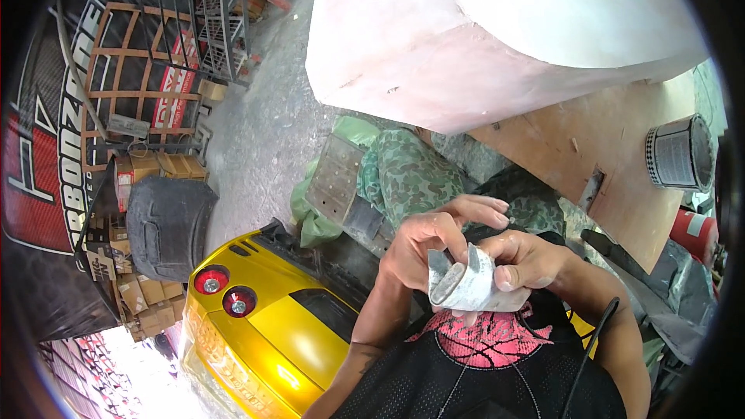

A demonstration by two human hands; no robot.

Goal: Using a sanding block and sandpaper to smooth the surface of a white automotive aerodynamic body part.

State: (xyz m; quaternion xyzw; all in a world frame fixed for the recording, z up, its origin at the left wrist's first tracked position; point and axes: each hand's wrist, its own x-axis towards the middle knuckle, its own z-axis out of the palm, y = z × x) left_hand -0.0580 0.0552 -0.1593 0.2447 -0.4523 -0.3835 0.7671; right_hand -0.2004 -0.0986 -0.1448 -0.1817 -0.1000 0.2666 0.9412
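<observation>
At left, the glossy yellow car [268, 330] has its rear end near our left elbow; we judge that a careless backward swing with something gritty could mark that shine. Our left hand [427, 244] is half curled at the block's left end, one bent finger on the paper and others stretched clear; how firmly it grips, we cannot tell. The grey block [447, 285] sits between our hands, in front of our chest, with nothing solid close beneath it, so if both hands eased at once it would likely drop toward our lap. Around it goes the pale sandpaper [483, 289], its ends standing up apart instead of lying flat; a crooked wrap could slide, crease or leave a bare corner of the block exposed. Our right hand [531, 260] pinches paper and block together, thumb pressed on the face; if that thumb slackened, the wrap would probably spring loose. Beyond, the white panel [497, 50] reaches out past the board's left edge, and we think a hard push on that overhang might tip or shift it. Along the wooden board [555, 147], the tin [680, 154] stands close to the right edge, where a wide elbow or a jolt could send it over.
</observation>
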